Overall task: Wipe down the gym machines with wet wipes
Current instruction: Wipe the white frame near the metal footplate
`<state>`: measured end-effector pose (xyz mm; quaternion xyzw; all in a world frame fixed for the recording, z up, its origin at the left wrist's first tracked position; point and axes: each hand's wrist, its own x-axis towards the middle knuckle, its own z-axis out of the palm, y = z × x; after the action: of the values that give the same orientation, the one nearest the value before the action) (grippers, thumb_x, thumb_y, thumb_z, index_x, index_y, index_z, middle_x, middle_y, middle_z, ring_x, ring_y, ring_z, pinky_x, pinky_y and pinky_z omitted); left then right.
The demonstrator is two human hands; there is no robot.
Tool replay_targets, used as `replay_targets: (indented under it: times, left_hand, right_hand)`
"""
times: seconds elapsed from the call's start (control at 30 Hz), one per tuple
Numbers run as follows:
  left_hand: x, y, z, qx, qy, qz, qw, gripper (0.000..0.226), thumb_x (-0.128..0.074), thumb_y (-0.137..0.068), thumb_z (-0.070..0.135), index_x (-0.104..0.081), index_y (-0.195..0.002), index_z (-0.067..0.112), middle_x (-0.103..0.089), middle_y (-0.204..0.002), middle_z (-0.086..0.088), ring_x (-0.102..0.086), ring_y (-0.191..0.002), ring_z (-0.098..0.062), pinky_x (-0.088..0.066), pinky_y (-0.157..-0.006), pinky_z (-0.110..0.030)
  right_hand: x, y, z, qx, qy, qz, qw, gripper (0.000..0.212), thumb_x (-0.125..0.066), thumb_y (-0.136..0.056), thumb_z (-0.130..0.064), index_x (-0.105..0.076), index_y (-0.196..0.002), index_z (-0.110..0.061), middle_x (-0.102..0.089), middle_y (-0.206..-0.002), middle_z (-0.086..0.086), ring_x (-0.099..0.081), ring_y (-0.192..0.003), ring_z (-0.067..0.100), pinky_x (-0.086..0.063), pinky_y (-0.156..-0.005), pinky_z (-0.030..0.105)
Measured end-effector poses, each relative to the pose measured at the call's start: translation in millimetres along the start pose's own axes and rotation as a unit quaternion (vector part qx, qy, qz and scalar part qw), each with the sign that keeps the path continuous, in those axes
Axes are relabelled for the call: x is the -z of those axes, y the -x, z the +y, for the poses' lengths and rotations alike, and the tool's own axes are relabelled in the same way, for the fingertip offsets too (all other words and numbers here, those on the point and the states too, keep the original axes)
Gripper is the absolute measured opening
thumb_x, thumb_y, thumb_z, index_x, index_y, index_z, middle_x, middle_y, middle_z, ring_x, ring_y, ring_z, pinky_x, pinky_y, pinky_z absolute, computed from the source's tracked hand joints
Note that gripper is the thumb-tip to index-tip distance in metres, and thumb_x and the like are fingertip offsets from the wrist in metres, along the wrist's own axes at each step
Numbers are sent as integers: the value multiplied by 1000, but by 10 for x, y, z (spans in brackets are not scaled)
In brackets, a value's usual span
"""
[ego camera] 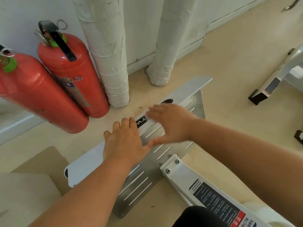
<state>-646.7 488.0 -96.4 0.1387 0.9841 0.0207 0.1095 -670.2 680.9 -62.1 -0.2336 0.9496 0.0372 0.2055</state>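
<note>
The machine's foot sits on the floor: a white crossbar [82, 167] with a slotted metal plate [139, 182] bolted behind it and a white beam [205, 190] carrying a printed label. The left hand [124, 141] lies flat on the crossbar, fingers straight and gripping nothing, apparently bracing. The right hand [170, 123] is blurred, with fingers and thumb spread rather than curled, pressing down on what looks like a white wipe [151, 119] on the bar beside the black logo. The blur hides the wipe's edges. The step in hand seems to be wiping the top of the crossbar. To do it well, keep the palm flat so that the whole wipe touches the bar. Run long strokes along it toward the far end near the wrapped pipes [108, 54]. Then move the bracing hand so the patch beneath it gets cleaned too. The plate's slots and the bolt heads will likely need fingertip pressure. Two red fire extinguishers [70, 76] stand close on the left, so strokes should stay short of them.
</note>
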Motion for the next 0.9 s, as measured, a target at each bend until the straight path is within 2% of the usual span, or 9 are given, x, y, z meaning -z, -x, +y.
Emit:
replay_targets:
  times: [0.07,0.13,0.27,0.33,0.43,0.53,0.6,0.8,0.9]
  left_hand:
    - [-14,9,-11,0,-1,0,1000,100,-42,-79,83,-27,-152,15,-41,-139,1,-42,-123,-23,-43,-91,-45]
    - [-18,9,-30,0,1,0,1000,99,-46,-80,82,-27,-151,16,-41,-140,2,-43,-124,-23,-44,-91,-44]
    - [-7,-30,-54,-8,4,0,1000,99,-45,-81,81,-25,-153,15,-41,-141,1,-43,-124,-24,-44,-91,-44]
    - [-16,-19,-52,-9,3,-1,1000,100,-46,-80,81,-25,-153,16,-41,-140,1,-43,-123,-23,-44,-91,-44]
    - [-20,-21,-33,-9,7,-7,1000,106,-47,-77,85,-23,-153,16,-41,-141,1,-42,-123,-23,-43,-92,-44]
    - [1,-15,-35,-8,11,-25,1000,114,-42,-73,91,-17,-155,16,-35,-148,1,-39,-129,-24,-42,-97,-44]
    - [58,10,-40,-8,15,-29,999,118,-40,-71,94,-15,-155,16,-31,-152,0,-36,-133,-25,-40,-100,-45]
    - [221,-251,287,-43,16,-60,997,115,-46,-73,89,-12,-158,18,-29,-154,-3,-35,-135,-29,-37,-103,-50]
    - [134,-406,360,-21,50,-90,994,110,-48,-72,89,-14,-158,27,-31,-154,-3,-39,-133,-31,-41,-102,-52]
  right_hand:
    - [-27,130,-196,81,5,-8,997,122,-24,-71,-97,-27,-162,-15,-27,-168,6,-22,-156,22,-14,-128,39]
    - [-65,201,-30,84,3,-1,996,119,-21,-75,-97,-27,-162,-16,-28,-167,7,-23,-155,22,-14,-128,39]
    - [-32,232,734,-139,7,33,990,138,10,-61,-104,-35,-158,-16,-35,-164,9,-27,-154,25,-15,-128,41]
    - [-42,193,816,-222,1,39,974,143,12,-58,-104,-38,-156,-15,-36,-164,9,-26,-154,25,-13,-128,41]
    - [-128,149,397,-136,-11,48,989,142,6,-59,-106,-40,-156,-12,-39,-162,12,-30,-152,28,-12,-127,41]
    - [-217,220,-126,-2,-14,55,998,122,-22,-73,-98,-34,-159,-12,-35,-164,10,-29,-153,27,-7,-126,37]
    - [-194,219,-104,19,-24,44,999,115,-27,-76,-95,-32,-160,-15,-33,-165,8,-27,-153,25,-6,-125,35]
    - [20,180,966,-210,-19,31,977,145,16,-54,-104,-45,-152,-17,-39,-162,9,-33,-151,25,-23,-124,41]
    - [43,155,906,-184,-18,35,982,145,17,-56,-103,-51,-147,-13,-47,-156,12,-40,-146,29,-28,-122,43]
